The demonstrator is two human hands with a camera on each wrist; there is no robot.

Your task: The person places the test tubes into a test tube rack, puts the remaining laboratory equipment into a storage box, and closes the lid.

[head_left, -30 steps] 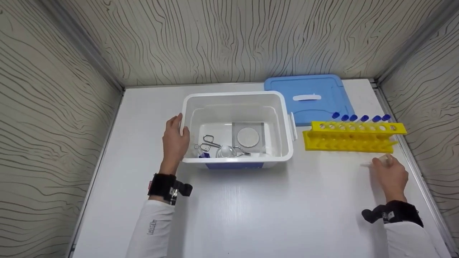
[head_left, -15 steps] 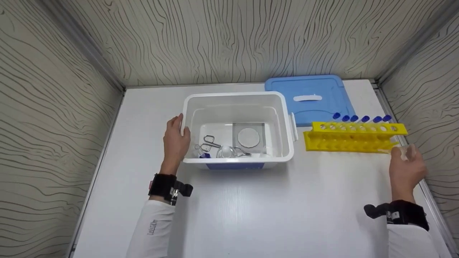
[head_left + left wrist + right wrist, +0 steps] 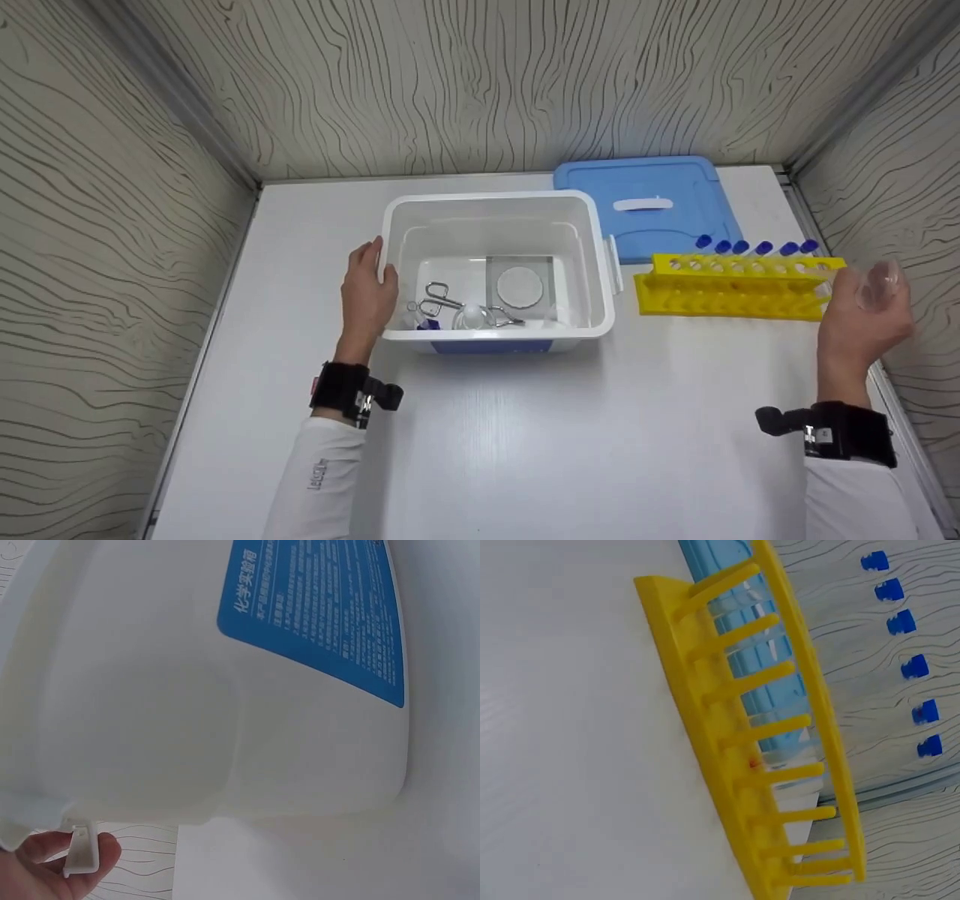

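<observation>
My left hand [image 3: 369,292] grips the left side of a white plastic box [image 3: 487,196]. In the left wrist view its fingertips lie around the box's white side latch [image 3: 84,849]. My right hand [image 3: 859,330] holds a clear funnel [image 3: 879,286], its round mouth facing up and its stem to the left, beside the right end of a yellow test tube rack [image 3: 735,309]. Several tubes with blue caps [image 3: 741,247] stand in the rack. Neither the right hand nor the funnel shows in the right wrist view.
Inside the box are metal tongs [image 3: 442,297], a wire gauze [image 3: 520,288] with a white disc and small clear glassware. A blue lid [image 3: 675,176] with a white handle lies behind the rack. Patterned walls enclose the white table [image 3: 525,442].
My right hand has moved right and away from me with the funnel, from in front of the rack to its right end, tipping the funnel's mouth upward. The left hand has stayed on the box.
</observation>
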